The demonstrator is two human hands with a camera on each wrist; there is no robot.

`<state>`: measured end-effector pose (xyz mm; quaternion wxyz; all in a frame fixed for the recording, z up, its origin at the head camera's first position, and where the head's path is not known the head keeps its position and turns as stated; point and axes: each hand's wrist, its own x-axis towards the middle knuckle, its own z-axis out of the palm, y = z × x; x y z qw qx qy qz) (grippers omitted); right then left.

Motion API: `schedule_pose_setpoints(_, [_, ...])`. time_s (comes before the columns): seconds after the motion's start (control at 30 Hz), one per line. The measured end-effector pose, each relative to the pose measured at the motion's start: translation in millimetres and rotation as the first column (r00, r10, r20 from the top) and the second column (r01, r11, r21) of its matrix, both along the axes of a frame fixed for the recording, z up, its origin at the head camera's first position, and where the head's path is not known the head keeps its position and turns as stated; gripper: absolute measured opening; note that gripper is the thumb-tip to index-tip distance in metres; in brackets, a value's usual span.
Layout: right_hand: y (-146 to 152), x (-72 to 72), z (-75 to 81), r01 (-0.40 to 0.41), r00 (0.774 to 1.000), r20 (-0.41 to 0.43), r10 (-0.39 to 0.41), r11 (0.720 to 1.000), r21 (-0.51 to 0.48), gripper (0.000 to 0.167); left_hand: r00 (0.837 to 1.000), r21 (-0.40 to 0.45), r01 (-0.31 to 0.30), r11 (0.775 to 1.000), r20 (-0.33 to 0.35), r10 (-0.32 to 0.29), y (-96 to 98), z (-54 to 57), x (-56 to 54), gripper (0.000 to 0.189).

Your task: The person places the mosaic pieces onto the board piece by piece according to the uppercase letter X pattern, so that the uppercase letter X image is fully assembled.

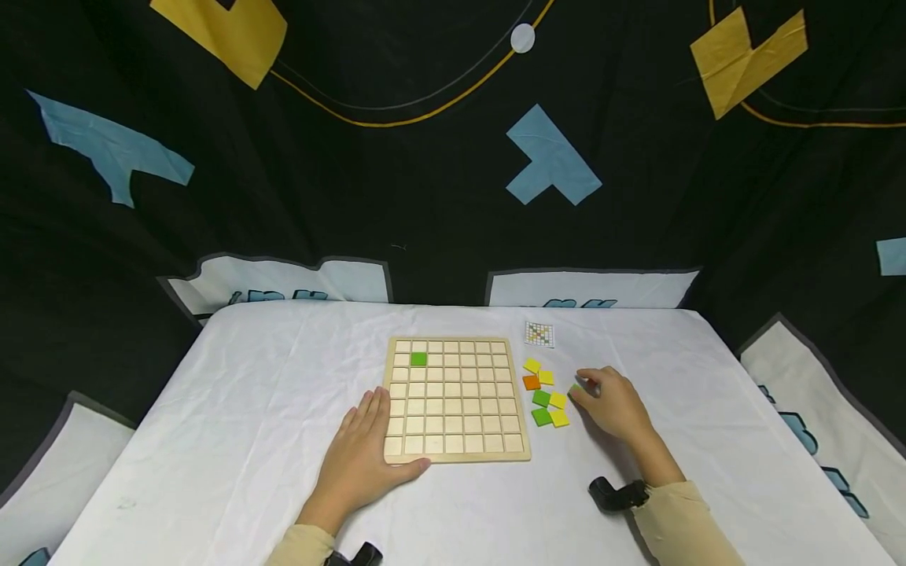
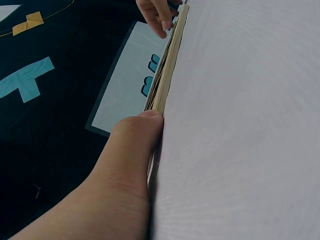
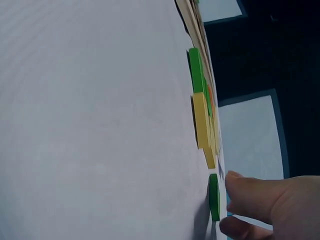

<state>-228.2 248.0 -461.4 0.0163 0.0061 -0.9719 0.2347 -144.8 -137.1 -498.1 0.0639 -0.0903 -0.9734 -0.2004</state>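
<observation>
While the left hand (image 1: 364, 456) rests wide against the board (image 1: 453, 406), the right hand (image 1: 614, 402), thumb and finger apart, is near a green tile (image 3: 214, 197).

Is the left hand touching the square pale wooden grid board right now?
Touching. The left wrist view shows it: the left hand has its thumb tip against the edge of the pale wooden board, no gap between.

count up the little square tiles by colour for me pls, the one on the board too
Green tiles: 4 (one on the board, two in the loose group, one at the right hand)
Yellow tiles: 4 (all in the loose group)
Orange tile: 1 (in the loose group)
Total: 9
</observation>
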Motion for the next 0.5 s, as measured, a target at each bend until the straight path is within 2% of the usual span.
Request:
schedule_pose_setpoints(0.3, [4.5, 1.9, -5.4, 0.002, 1.0, -0.01, -0.003, 0.999, -0.04, 0.024, 1.0, 0.007, -0.003, 1.0, 0.011, 0.003, 0.8, 1.0, 2.1, 0.126])
schedule_pose_setpoints(0.5, [1.6, -3.0, -7.9, 0.014, 0.999, -0.043, -0.018, 0.996, -0.085, 0.017, 1.0, 0.009, -0.002, 1.0, 0.013, 0.002, 1.6, 3.2, 1.9, 0.126])
